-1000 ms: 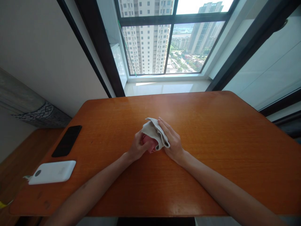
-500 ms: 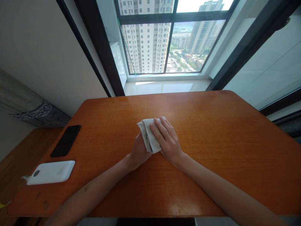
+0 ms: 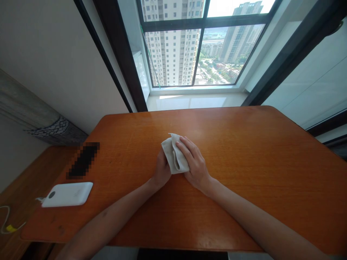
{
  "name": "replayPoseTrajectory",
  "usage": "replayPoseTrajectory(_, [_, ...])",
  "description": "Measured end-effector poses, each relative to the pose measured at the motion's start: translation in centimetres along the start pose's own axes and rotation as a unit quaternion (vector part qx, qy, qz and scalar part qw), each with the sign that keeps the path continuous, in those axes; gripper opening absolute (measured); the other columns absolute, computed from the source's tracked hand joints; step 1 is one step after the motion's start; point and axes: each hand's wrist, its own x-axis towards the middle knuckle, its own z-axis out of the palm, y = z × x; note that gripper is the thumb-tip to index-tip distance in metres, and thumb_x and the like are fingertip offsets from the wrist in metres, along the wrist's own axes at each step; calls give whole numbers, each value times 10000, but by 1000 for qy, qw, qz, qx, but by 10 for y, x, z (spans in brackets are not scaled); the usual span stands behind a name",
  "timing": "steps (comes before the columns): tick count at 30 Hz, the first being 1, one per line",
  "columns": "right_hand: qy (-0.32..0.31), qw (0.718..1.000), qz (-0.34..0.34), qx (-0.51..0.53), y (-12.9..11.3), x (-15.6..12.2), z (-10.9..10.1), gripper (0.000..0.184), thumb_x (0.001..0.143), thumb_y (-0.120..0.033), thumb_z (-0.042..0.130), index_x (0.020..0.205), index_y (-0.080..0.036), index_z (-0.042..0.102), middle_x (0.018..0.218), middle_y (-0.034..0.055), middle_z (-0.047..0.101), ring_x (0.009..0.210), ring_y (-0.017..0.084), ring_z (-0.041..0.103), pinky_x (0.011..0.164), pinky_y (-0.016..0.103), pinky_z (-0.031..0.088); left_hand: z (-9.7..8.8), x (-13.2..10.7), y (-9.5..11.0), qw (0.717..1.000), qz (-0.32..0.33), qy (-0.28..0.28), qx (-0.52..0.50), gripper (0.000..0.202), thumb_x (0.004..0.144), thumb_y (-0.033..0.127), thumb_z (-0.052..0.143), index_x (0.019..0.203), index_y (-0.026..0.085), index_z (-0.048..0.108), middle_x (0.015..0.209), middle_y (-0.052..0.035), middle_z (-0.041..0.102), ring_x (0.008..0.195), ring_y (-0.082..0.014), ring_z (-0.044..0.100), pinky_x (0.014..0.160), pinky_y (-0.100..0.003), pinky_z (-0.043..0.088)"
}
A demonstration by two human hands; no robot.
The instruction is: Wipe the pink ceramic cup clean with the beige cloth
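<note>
folded cream cloth (image 3: 175,154) mid-table, gripped between both hands: left hand (image 3: 162,169) curled against its near side, right hand (image 3: 195,164) fingers closed over top. orange wood table (image 3: 244,144) beneath. far left, pixelated phone (image 3: 82,160), power bank (image 3: 66,195) just below. window (image 3: 200,47) beyond table.

On the desk (image 3: 230,144), the dark slab (image 3: 82,160) is pixelated, so I can't make it out. Left hand's (image 3: 162,170) fingers are tucked out of sight behind the folded cloth (image 3: 174,153), and the right hand (image 3: 195,163) covers part of it too. Down at bottom left, the yellow tag (image 3: 11,228) on that cable (image 3: 4,220) is too small to read.
</note>
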Motion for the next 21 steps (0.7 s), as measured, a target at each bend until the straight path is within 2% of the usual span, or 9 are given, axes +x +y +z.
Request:
replayPoseTrajectory(3, [-1,999,42,31,3,0,4,796,1067,-97,498,1790,-354,286,1782,119,456,1661,314,472,1358,608,472,-1,4,3,999,-31,38,-7,427,1045,629,663,1205,234,629,1118,-54,725,981,-214,700,923,-400,644])
replayPoseTrajectory(5, [-2,998,49,31,8,-1,4,805,1067,-100,518,1789,-368,282,1784,123,448,1648,311,491,1344,597,493,-1,5,2,999,-32,29,-11,412,1068,632,624,1202,242,610,1086,-37,701,944,-194,674,876,-374,630])
replayPoseTrajectory(7, [4,999,33,10,13,-2,2,821,1065,-111,551,1790,-388,282,1786,119,446,1645,324,494,1330,611,508,0,3,0,1000,-22,12,2,361,1077,571,644,1215,240,604,1117,-45,701,981,-200,678,902,-384,628])
replayPoseTrajectory(9, [6,1000,2,-25,17,-3,-1,834,1063,-117,580,1791,-396,286,1789,118,452,1657,347,478,1316,635,520,2,-1,-4,1000,-5,5,22,352,1053,501,706,1260,232,612,1230,-77,712,1108,-235,693,1010,-440,628])
replayPoseTrajectory(12, [-4,994,-69,-81,20,0,-4,795,1071,-129,606,1776,-389,347,1759,113,521,1680,373,446,1291,643,549,5,-4,-9,1000,16,-8,24,479,998,452,787,1401,246,629,1434,-112,702,1333,-327,680,1192,-607,586])
replayPoseTrajectory(14, [-4,986,-125,-111,18,3,-5,737,1076,-126,621,1741,-381,431,1705,96,599,1691,368,432,1292,627,557,9,-3,-12,999,17,-25,14,489,1008,459,768,1444,273,649,1443,-105,725,1374,-374,690,1188,-705,592])
replayPoseTrajectory(17, [1,974,-181,-137,15,7,-6,672,1072,-102,642,1678,-371,532,1636,60,675,1698,345,424,1320,605,538,15,1,-16,999,7,-32,5,478,1015,475,750,1462,326,666,1421,-90,751,1390,-420,699,1083,-785,635])
replayPoseTrajectory(19, [-4,975,-179,-130,12,8,-6,680,1074,-94,626,1685,-373,521,1644,56,669,1698,338,425,1329,607,528,17,3,-17,1000,6,-26,4,545,992,491,775,1500,349,641,1450,-89,742,1415,-442,687,1051,-819,640])
replayPoseTrajectory(21, [-11,985,-146,-96,10,6,-7,713,1076,-98,592,1722,-369,463,1696,79,614,1700,344,421,1324,617,525,17,2,-16,1000,7,-19,4,552,997,518,758,1507,351,628,1447,-96,738,1404,-447,696,1049,-824,643])
